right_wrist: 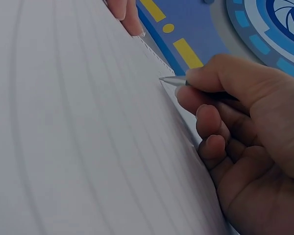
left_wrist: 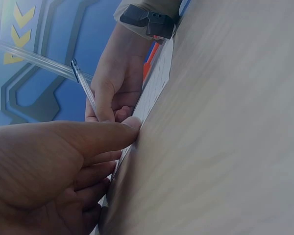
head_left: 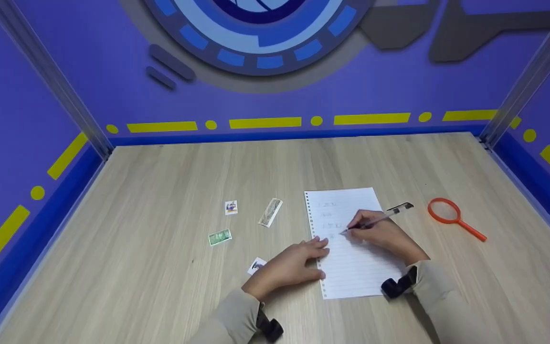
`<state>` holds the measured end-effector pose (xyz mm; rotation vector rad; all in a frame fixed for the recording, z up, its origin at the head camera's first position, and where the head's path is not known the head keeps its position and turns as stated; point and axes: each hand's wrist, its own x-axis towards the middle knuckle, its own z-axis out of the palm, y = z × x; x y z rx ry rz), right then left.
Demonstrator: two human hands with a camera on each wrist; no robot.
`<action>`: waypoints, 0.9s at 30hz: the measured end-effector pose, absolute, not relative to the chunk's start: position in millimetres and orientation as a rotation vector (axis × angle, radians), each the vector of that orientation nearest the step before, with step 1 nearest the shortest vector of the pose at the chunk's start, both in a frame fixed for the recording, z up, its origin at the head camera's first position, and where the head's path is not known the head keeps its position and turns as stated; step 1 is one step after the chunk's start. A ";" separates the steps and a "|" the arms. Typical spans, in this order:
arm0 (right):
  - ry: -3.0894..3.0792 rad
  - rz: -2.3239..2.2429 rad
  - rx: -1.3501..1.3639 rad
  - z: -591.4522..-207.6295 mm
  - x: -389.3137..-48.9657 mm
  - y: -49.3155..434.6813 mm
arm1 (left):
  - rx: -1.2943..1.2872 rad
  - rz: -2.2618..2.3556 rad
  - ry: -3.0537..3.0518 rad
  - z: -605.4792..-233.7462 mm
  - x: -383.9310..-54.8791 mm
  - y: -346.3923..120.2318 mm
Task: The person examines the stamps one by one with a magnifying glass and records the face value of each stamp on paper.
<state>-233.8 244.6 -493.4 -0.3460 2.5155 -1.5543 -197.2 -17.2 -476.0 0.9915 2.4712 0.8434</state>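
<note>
A lined sheet of paper (head_left: 351, 272) with a punched left edge lies on the table, a few short rows of faint writing near its top. My right hand (head_left: 382, 234) pinches a clear pen with a black clip (head_left: 375, 220), its tip at the paper below the last row. In the right wrist view the metal pen tip (right_wrist: 172, 80) meets the page. My left hand (head_left: 291, 265) rests with extended fingers on the sheet's left edge. Partly hidden behind the left wrist is a small stamp with a dark picture (head_left: 257, 265).
Left of the paper lie a green stamp (head_left: 220, 237), a stamp with a colourful figure (head_left: 231, 207) and a long greyish stamp (head_left: 270, 212). An orange magnifying glass (head_left: 466, 228) lies to the right. Blue-purple panels (head_left: 265, 105) enclose the table's back and sides.
</note>
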 end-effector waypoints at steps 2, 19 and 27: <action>2.511 -1.567 -0.326 -493.0 -233.7 244.0 | 0.994 0.847 2.471 -476.2 -197.3 -17.1; 2.504 -1.568 -0.347 -493.8 -233.7 245.3 | 1.001 0.835 2.479 -475.0 -196.8 -17.0; 2.495 -1.591 -0.390 -493.9 -234.0 244.0 | 0.998 0.819 2.486 -475.8 -197.1 -17.0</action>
